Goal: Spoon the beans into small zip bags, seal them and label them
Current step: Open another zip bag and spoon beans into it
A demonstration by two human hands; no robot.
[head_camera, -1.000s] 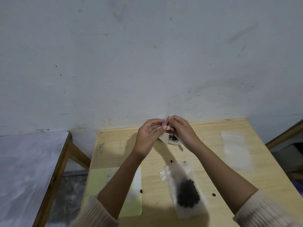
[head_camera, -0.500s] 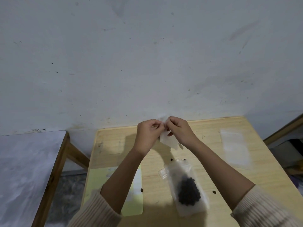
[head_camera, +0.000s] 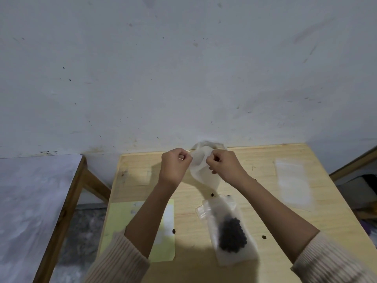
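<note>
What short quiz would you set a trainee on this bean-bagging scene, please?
1. True or false: the left hand rests flat on the pale wooden table.
2. The clear plastic bag of dark beans is: A) lying on the table; B) held in the air; C) pinned to the wall.
3. What does the right hand pinch?
Key: 1 false; 2 A; 3 the small translucent zip bag, which the left hand pinches too.

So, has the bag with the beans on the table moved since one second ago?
No. The bag of beans lies as before between the yellow sheet and the loose bean on the table.
</note>
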